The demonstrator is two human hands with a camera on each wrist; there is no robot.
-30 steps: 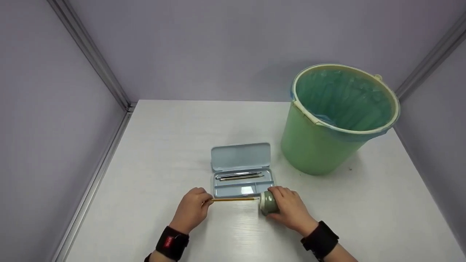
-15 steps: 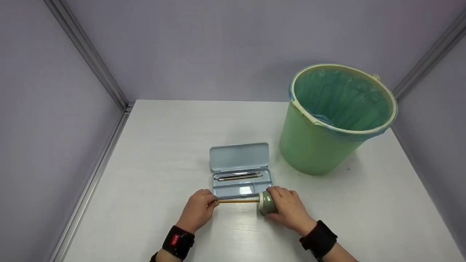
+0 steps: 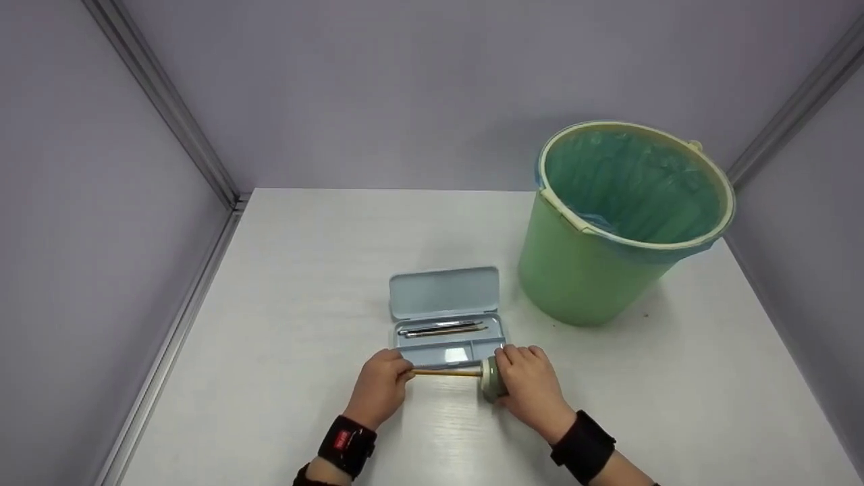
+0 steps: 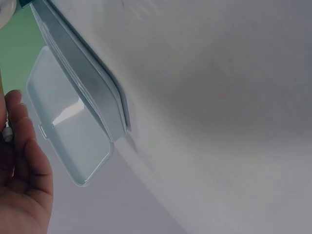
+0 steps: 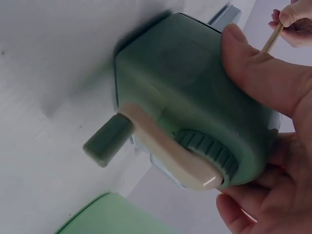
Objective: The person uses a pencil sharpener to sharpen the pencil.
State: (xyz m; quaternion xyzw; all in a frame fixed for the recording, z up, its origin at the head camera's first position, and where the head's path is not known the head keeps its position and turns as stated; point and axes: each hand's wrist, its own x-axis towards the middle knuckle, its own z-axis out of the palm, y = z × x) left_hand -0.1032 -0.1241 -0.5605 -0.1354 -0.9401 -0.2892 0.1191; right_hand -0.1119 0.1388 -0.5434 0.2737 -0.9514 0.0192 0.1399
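Observation:
My left hand (image 3: pixel 381 387) pinches a yellow pencil (image 3: pixel 445 372) near its left end; the pencil lies level, its other end inside the pale front of a green crank pencil sharpener (image 3: pixel 495 379). The right hand (image 3: pixel 534 385) grips the sharpener's body. In the right wrist view the sharpener (image 5: pixel 180 73) shows a beige crank arm (image 5: pixel 165 146) with a green knob (image 5: pixel 108 140); thumb and fingers lie on opposite sides of the body. Just beyond the hands is an open light-blue pencil case (image 3: pixel 444 286), with several pencils (image 3: pixel 442 329) in its back compartment.
A large green bin (image 3: pixel 574 277) with a plastic liner stands behind and right of the pencil case, on the white table (image 3: pixel 304 270). Grey-lilac walls (image 3: pixel 378 88) enclose the back and both sides.
The left hand has moved to the right and pushed the pencil's tip into the sharpener; less of the pencil shows. My right hand still holds the sharpener in nearly the same place.

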